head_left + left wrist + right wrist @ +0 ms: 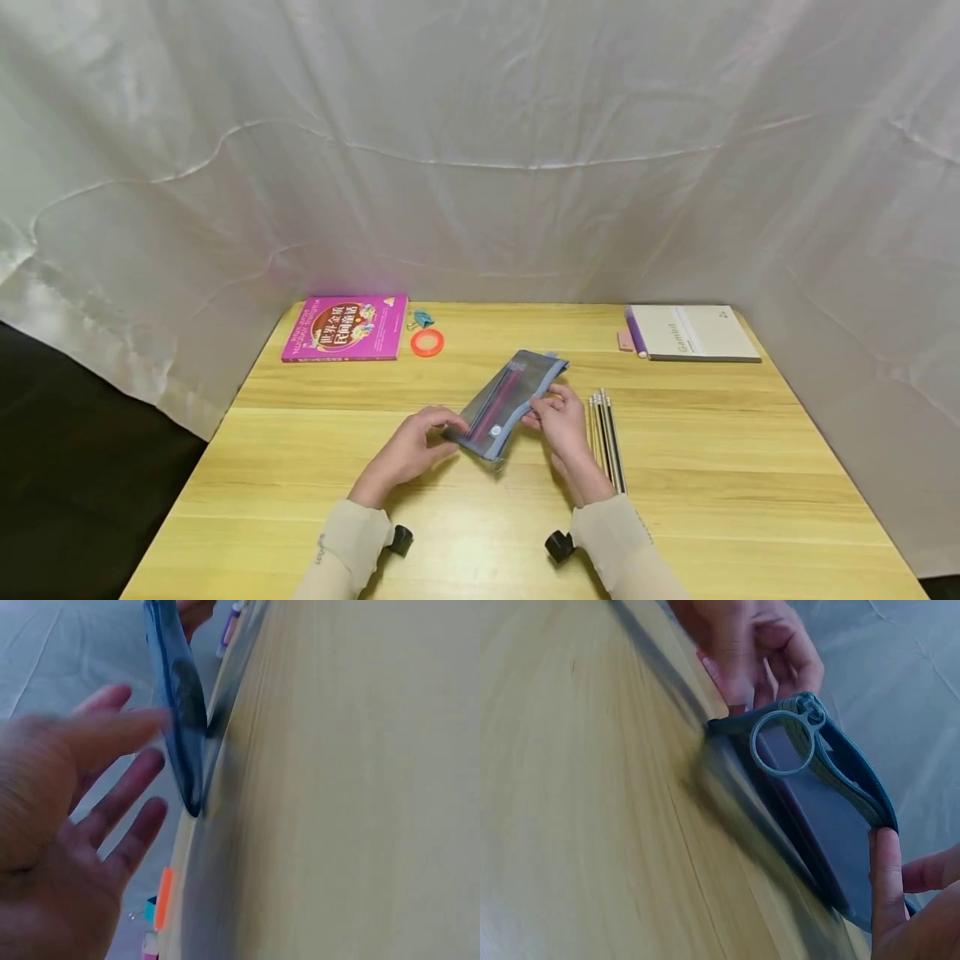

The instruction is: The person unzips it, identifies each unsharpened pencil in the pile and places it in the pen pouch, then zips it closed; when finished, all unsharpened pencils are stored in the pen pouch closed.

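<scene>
A see-through grey-blue zip pencil pouch (491, 398) is held tilted over the table in front of me, with a long dark pinkish thing showing inside. My right hand (564, 427) pinches its zipped edge between thumb and fingers. In the right wrist view the zipper (840, 776) gapes partly apart, and a ring pull (756, 754) hangs at its far end. At the pouch's near left corner is my left hand (412, 448). Its fingers (124, 799) are spread and loosely bent in the left wrist view, thumb blurred against the pouch's edge.
Several pencils (615, 446) lie beside my right wrist. A pink book (375, 333), a teal clip (423, 318) and an orange-red ring (416, 348) sit at the back left. A notebook (712, 333), a purple stick (636, 333) and a pink eraser (624, 341) are at the back right.
</scene>
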`<state>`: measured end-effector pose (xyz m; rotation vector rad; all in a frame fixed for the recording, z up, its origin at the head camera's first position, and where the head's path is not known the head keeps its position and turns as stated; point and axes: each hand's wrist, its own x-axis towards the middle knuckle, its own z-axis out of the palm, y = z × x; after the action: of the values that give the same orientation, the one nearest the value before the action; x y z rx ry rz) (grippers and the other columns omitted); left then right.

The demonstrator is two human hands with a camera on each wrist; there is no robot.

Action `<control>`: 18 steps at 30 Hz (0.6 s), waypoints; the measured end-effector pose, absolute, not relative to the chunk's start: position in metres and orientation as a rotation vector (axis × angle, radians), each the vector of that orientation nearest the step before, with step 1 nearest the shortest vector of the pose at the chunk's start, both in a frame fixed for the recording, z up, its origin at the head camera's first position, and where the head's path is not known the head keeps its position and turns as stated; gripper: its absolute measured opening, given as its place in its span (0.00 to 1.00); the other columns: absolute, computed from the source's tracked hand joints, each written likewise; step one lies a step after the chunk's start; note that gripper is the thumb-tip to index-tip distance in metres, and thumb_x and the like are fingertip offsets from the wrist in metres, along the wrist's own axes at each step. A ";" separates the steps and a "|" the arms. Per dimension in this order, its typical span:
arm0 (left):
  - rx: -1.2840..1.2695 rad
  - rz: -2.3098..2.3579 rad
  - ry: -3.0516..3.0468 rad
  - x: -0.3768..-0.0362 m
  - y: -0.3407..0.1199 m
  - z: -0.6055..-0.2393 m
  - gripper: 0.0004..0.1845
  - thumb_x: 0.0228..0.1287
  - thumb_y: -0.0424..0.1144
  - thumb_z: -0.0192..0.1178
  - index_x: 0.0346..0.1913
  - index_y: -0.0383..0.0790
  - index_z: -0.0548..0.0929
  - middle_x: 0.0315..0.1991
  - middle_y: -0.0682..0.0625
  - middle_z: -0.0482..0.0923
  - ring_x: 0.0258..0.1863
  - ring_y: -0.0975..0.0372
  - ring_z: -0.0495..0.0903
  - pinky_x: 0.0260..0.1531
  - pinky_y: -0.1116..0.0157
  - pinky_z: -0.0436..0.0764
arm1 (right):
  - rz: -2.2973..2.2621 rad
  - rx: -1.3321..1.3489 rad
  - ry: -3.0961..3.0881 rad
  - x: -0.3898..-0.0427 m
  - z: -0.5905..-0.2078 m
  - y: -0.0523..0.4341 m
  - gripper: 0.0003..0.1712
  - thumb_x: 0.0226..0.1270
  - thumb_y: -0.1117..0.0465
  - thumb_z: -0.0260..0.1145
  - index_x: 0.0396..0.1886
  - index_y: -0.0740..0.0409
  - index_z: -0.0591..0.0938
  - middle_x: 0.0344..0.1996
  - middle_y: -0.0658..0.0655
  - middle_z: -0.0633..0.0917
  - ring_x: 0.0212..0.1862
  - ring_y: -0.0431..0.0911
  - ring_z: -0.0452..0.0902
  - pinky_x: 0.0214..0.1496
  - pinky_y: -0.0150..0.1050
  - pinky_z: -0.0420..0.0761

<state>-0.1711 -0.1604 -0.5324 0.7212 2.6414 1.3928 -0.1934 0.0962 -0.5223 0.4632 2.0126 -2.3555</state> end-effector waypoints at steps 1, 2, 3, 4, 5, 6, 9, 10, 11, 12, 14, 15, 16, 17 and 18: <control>0.747 1.375 2.644 -0.171 -0.161 -0.532 0.19 0.59 0.31 0.74 0.50 0.54 0.87 0.52 0.58 0.84 0.57 0.59 0.79 0.63 0.50 0.79 | -2.364 0.463 1.996 -0.193 -0.522 0.096 0.27 0.70 0.77 0.60 0.67 0.75 0.67 0.31 0.56 0.82 0.27 0.41 0.82 0.36 0.32 0.89; 0.778 1.354 2.647 -0.171 -0.160 -0.532 0.21 0.58 0.31 0.75 0.52 0.55 0.87 0.54 0.57 0.83 0.59 0.58 0.78 0.64 0.49 0.79 | -2.373 0.460 1.980 -0.193 -0.522 0.095 0.27 0.70 0.77 0.60 0.67 0.75 0.67 0.30 0.56 0.82 0.27 0.41 0.82 0.36 0.32 0.89; 0.802 1.336 2.647 -0.171 -0.160 -0.532 0.23 0.57 0.32 0.76 0.54 0.56 0.86 0.56 0.57 0.83 0.59 0.58 0.78 0.65 0.48 0.78 | -2.381 0.456 1.968 -0.193 -0.521 0.094 0.27 0.69 0.77 0.60 0.67 0.75 0.67 0.30 0.56 0.81 0.27 0.41 0.82 0.36 0.32 0.89; 0.817 1.332 2.645 -0.171 -0.160 -0.532 0.22 0.58 0.33 0.76 0.54 0.57 0.86 0.56 0.57 0.83 0.60 0.57 0.77 0.65 0.48 0.78 | -2.387 0.451 1.958 -0.192 -0.521 0.094 0.27 0.69 0.77 0.60 0.67 0.76 0.66 0.30 0.56 0.81 0.27 0.41 0.82 0.36 0.32 0.89; 0.819 1.337 2.642 -0.171 -0.160 -0.532 0.21 0.58 0.35 0.76 0.53 0.57 0.87 0.56 0.57 0.83 0.59 0.58 0.77 0.64 0.48 0.78 | -2.388 0.450 1.951 -0.192 -0.520 0.093 0.27 0.70 0.77 0.60 0.67 0.75 0.66 0.30 0.55 0.81 0.27 0.41 0.82 0.36 0.31 0.89; 0.810 1.352 2.635 -0.171 -0.159 -0.532 0.20 0.59 0.36 0.76 0.53 0.57 0.87 0.55 0.57 0.83 0.58 0.58 0.78 0.64 0.49 0.78 | -2.389 0.449 1.949 -0.192 -0.519 0.093 0.28 0.70 0.77 0.60 0.67 0.75 0.66 0.30 0.55 0.81 0.28 0.41 0.82 0.36 0.31 0.89; 0.782 1.400 2.619 -0.171 -0.160 -0.531 0.13 0.63 0.37 0.73 0.48 0.56 0.88 0.51 0.59 0.85 0.56 0.59 0.78 0.63 0.50 0.77 | -2.387 0.447 1.956 -0.191 -0.517 0.093 0.28 0.70 0.76 0.60 0.68 0.75 0.66 0.31 0.55 0.80 0.28 0.41 0.82 0.37 0.31 0.89; 0.772 1.411 2.616 -0.171 -0.160 -0.532 0.11 0.64 0.37 0.72 0.47 0.56 0.88 0.50 0.60 0.85 0.56 0.59 0.79 0.62 0.50 0.77 | -2.387 0.449 1.957 -0.191 -0.517 0.093 0.28 0.71 0.76 0.60 0.68 0.75 0.66 0.31 0.55 0.80 0.28 0.41 0.82 0.36 0.30 0.88; 0.770 1.417 2.610 -0.171 -0.160 -0.532 0.11 0.65 0.36 0.71 0.46 0.56 0.88 0.50 0.60 0.85 0.56 0.59 0.79 0.62 0.50 0.78 | -2.385 0.450 1.957 -0.191 -0.516 0.093 0.28 0.71 0.76 0.60 0.68 0.74 0.66 0.30 0.55 0.80 0.28 0.41 0.82 0.36 0.30 0.88; 0.780 1.409 2.606 -0.171 -0.160 -0.531 0.12 0.64 0.35 0.72 0.46 0.56 0.87 0.50 0.59 0.84 0.56 0.59 0.78 0.62 0.49 0.78 | -2.386 0.447 1.957 -0.190 -0.516 0.092 0.28 0.71 0.77 0.60 0.68 0.74 0.66 0.30 0.55 0.80 0.28 0.41 0.82 0.36 0.30 0.88; 0.806 1.366 2.610 -0.170 -0.160 -0.531 0.17 0.61 0.32 0.74 0.48 0.57 0.86 0.53 0.58 0.83 0.58 0.58 0.77 0.63 0.49 0.78 | -2.386 0.435 1.956 -0.190 -0.516 0.091 0.28 0.71 0.77 0.60 0.68 0.75 0.65 0.30 0.54 0.80 0.27 0.41 0.82 0.36 0.30 0.88; 0.818 1.339 2.612 -0.170 -0.159 -0.531 0.20 0.59 0.31 0.75 0.49 0.57 0.86 0.54 0.58 0.82 0.59 0.58 0.77 0.64 0.49 0.78 | -2.385 0.427 1.953 -0.190 -0.516 0.091 0.28 0.71 0.77 0.60 0.68 0.74 0.65 0.30 0.54 0.80 0.27 0.41 0.82 0.36 0.30 0.88; 0.834 1.308 2.620 -0.170 -0.158 -0.531 0.23 0.56 0.31 0.77 0.51 0.57 0.85 0.56 0.56 0.81 0.60 0.58 0.77 0.64 0.49 0.78 | -2.384 0.419 1.951 -0.190 -0.516 0.090 0.28 0.71 0.77 0.60 0.68 0.74 0.65 0.29 0.54 0.80 0.27 0.41 0.82 0.36 0.30 0.88; 0.847 1.273 2.637 -0.171 -0.156 -0.531 0.24 0.55 0.31 0.78 0.52 0.58 0.85 0.57 0.56 0.80 0.60 0.58 0.77 0.64 0.49 0.79 | -2.382 0.412 1.950 -0.190 -0.517 0.090 0.28 0.71 0.77 0.60 0.68 0.74 0.65 0.29 0.54 0.80 0.27 0.41 0.82 0.36 0.30 0.88; 0.858 1.236 2.666 -0.171 -0.155 -0.531 0.25 0.54 0.32 0.79 0.52 0.58 0.85 0.57 0.56 0.80 0.60 0.58 0.77 0.64 0.50 0.79 | -2.384 0.405 1.948 -0.189 -0.517 0.089 0.28 0.71 0.77 0.60 0.69 0.74 0.65 0.29 0.54 0.80 0.27 0.41 0.82 0.36 0.30 0.88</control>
<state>-0.1710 -0.1548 -0.5309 0.8583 2.6658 1.2365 -0.1894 0.0892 -0.5168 0.4051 1.9485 -2.3839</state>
